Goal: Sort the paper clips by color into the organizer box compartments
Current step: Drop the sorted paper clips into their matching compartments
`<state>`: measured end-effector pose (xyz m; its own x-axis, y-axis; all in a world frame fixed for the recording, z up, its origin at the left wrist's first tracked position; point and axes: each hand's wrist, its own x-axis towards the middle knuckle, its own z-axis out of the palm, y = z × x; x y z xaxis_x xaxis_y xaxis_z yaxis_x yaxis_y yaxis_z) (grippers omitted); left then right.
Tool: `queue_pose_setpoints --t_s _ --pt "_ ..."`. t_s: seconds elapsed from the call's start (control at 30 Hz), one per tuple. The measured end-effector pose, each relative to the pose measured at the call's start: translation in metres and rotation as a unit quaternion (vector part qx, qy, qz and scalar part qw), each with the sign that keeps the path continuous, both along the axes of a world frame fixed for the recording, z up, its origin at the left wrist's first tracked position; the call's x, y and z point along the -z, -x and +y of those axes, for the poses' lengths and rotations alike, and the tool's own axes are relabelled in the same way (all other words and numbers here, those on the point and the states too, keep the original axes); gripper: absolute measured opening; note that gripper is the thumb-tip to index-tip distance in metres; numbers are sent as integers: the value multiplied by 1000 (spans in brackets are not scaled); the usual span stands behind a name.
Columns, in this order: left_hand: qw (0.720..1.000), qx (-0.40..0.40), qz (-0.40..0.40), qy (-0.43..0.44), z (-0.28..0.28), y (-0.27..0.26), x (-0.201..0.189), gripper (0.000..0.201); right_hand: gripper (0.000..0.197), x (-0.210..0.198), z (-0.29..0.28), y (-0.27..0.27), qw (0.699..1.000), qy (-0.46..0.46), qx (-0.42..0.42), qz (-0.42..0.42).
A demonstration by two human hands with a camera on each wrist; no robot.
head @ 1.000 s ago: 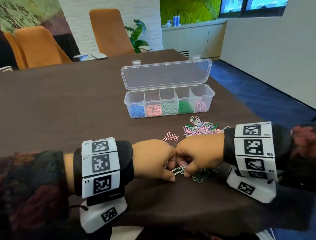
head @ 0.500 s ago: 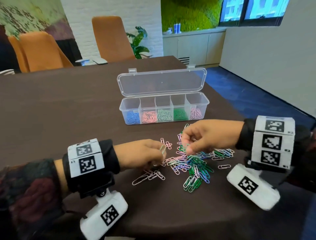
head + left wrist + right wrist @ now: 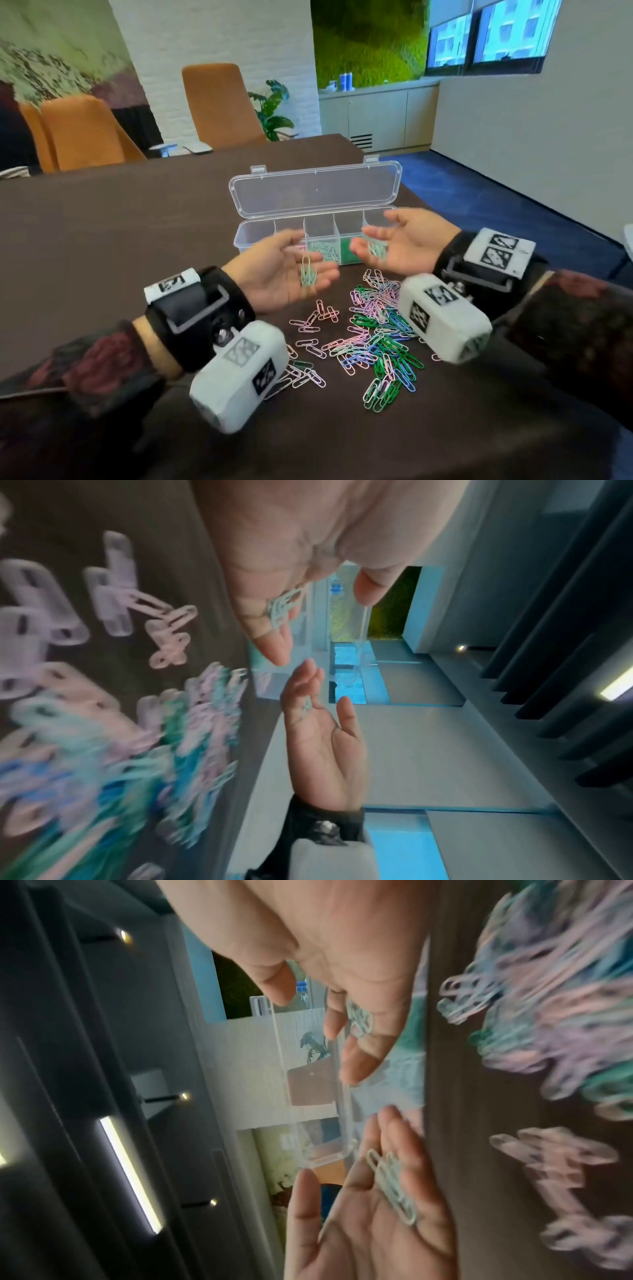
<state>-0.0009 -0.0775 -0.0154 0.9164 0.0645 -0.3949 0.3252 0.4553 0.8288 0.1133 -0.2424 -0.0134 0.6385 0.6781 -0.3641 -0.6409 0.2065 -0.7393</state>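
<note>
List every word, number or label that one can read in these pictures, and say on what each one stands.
No text can be read in any view.
Left wrist band: only black-and-white code squares, blurred.
Right wrist band: only code squares, no letters legible.
Blue bottles at the back: too small to read.
Organizer box: no label visible.

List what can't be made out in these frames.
- Head view: left hand and right hand hide the front of the organizer box; its left two and far-right compartments are unreadable.
- Both wrist views: loose clip pile motion-blurred, colors smeared.
- Pale green clips on the left palm: overlapping, count unclear.
- Head view: wrist cameras cover parts of the pile.
</note>
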Motion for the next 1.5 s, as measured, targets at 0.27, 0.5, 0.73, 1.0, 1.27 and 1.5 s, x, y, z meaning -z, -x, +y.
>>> queue_pose_setpoints --t_s 0.27,0.5,0.73,1.0,1.27,1.5 --pt "999 -23 -37 -20 29 -58 -53 90 72 -41 64 -21 996 -67 52 27" --pt "994 -45 -92 -42 54 -44 -52 74 79 -38 63 -31 999 -52 13 -7" --pt "945 -134 -236 -184 108 22 -39 29 17 -36 1 -28 960 82 -27 -265" --pt "928 -315 -127 -151 165 -4 25 18 12 0 -33 -19 648 454 -201 -578" --pt "949 -287 -88 -91 172 -13 47 23 20 22 -15 -3 529 490 -316 -617" --pt "955 -265 -93 -97 172 -15 51 22 21 14 4 2 593 442 -312 -596"
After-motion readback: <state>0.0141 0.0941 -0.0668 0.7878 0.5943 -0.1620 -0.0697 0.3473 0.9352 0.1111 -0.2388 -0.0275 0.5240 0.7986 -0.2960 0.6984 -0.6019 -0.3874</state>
